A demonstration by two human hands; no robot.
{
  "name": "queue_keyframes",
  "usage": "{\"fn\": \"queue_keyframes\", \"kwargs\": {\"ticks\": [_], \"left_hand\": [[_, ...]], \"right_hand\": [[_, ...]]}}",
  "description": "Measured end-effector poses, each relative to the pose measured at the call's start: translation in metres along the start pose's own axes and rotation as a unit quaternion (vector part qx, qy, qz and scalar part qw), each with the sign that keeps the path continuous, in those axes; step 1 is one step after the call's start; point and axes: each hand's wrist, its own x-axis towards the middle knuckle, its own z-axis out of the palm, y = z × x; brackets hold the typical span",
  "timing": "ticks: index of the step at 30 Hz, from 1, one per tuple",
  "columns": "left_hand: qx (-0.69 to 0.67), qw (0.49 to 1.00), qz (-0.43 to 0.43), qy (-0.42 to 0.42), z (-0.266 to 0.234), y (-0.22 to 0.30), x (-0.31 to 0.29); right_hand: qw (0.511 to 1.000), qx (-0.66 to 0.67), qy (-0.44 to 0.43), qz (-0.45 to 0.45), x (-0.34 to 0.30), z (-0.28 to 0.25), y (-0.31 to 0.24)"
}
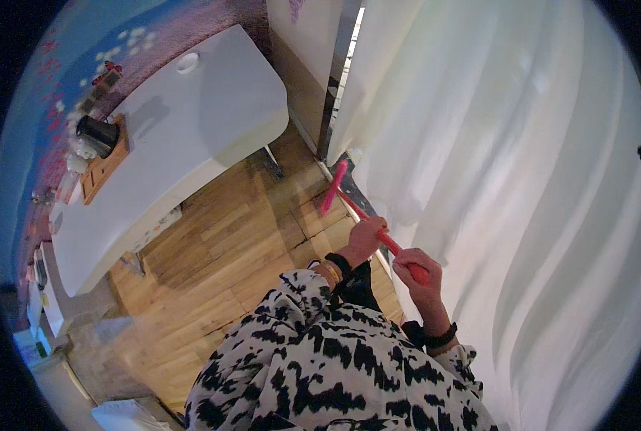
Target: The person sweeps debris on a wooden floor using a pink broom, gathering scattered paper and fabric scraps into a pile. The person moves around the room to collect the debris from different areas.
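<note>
A broom with a red handle (389, 243) and a pink bristled head (334, 188) slants away from me toward the far left. Wrapped round the middle of the handle is my left hand (366, 238). My right hand (417, 269) grips the handle close to its near end, nearer to me and further right. The pink head is down by the dark strip (356, 188) at the foot of the white curtain, beside the wooden floor (248, 237). Whether its bristles touch the floor I cannot tell.
A long white curtain (507, 179) hangs close along my right side. At the left stands a white table (213, 100) bearing a wooden tray (106, 169) with a black kettle (98, 136). Its metal legs (271, 162) reach the floor. A door frame edge (332, 108) rises ahead.
</note>
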Motion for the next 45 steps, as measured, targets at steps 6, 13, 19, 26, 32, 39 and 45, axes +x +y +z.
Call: {"fn": "queue_keyframes", "kwargs": {"ticks": [6, 13, 19, 26, 32, 39, 45], "left_hand": [[0.033, 0.998, -0.036, 0.047, 0.004, -0.057, 0.027], [0.069, 0.996, -0.027, 0.042, 0.079, -0.058, 0.098], [-0.011, 0.994, 0.096, 0.049, 0.17, -0.068, 0.173], [-0.474, 0.88, -0.014, 0.027, 0.103, -0.046, 0.186], [-0.311, 0.947, -0.072, 0.032, 0.019, -0.067, 0.188], [-0.144, 0.987, -0.075, 0.002, -0.018, -0.099, 0.249], [-0.177, 0.976, -0.117, -0.046, 0.005, -0.123, 0.272]], "right_hand": [[0.993, 0.079, -0.027, 0.077, 0.054, -0.007, 0.056], [0.999, 0.001, -0.022, 0.038, 0.105, -0.078, 0.069], [0.995, -0.079, -0.057, -0.019, 0.16, -0.136, 0.052], [0.934, -0.24, -0.207, -0.166, 0.226, -0.119, 0.006], [0.891, -0.164, -0.32, -0.277, 0.293, -0.028, 0.009], [0.771, -0.355, -0.316, -0.424, 0.406, 0.03, -0.002], [0.809, -0.514, -0.131, -0.253, 0.453, -0.065, 0.042]]}}
